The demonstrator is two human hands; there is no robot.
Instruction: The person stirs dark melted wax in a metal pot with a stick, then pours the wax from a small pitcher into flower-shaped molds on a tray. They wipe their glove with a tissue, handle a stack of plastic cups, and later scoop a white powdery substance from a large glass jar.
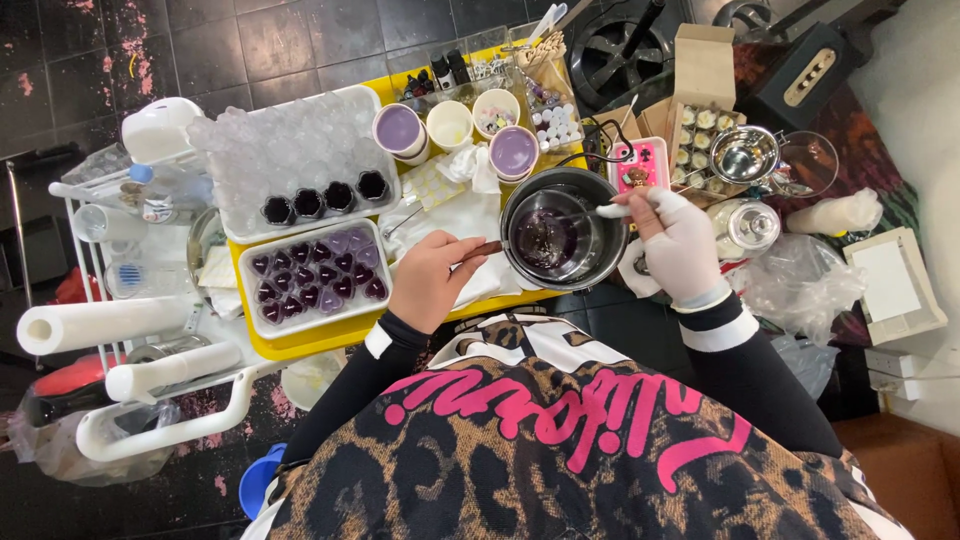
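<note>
Left hand (432, 280): bare, fingers curled tight around the dark handle (487, 249) of the pot, holding it level.
Right hand (680, 245): in a white glove; fingertips pinched on a thin stirring stick (590, 213) whose far end dips into the pot.
Pot (563, 240): small dark metal vessel between the two hands, touching the left fingers by its handle; it holds dark purple liquid, which appears still to be in the mixing stage.
Filled mould (313, 277): white tray just beyond the left knuckles, away from the body; its heart-shaped cavities all appear to hold purple liquid, some darker, some paler. Judged done.
Clear mould (300, 160): further out past the filled mould from the left fingers; only four cavities along its near edge show dark fill (323, 201), the rest read as unfilled. Judged mostly left to pour.
Cups (448, 128): several paper cups beyond the pot, out of reach of the fingertips; two show purple contents (513, 151).
Yellow tray (330, 335): carries the moulds, under and ahead of the left fingers.
Box of small jars (700, 135): beyond the right fingertips; contents unclear.
Progress estimate: roughly midway; one mould full, a second barely begun, a batch in the pot under stirring.
</note>
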